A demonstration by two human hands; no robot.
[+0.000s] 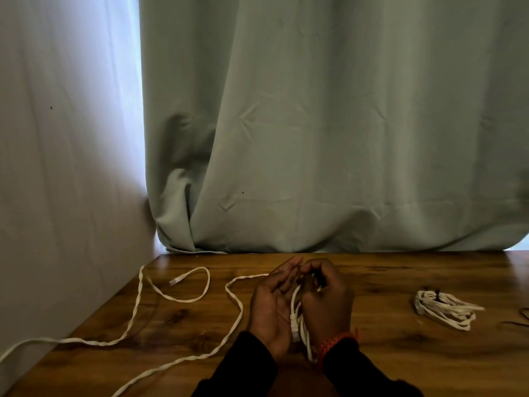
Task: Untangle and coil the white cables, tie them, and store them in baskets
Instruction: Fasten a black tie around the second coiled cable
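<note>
The right hand (326, 302) has its fingers curled round a bunch of white cable loops (300, 325). The left hand (272, 305) sits right beside it, palm up, fingers mostly straight, touching the loops. A plug end of the cable lies against the left palm. From the hands, the loose white cable (137, 305) runs away to the left across the wooden table (400, 353). Well off to the right of the right hand lies a tied white bundle (443, 309). Behind the hands hangs a green curtain (315, 124).
</note>
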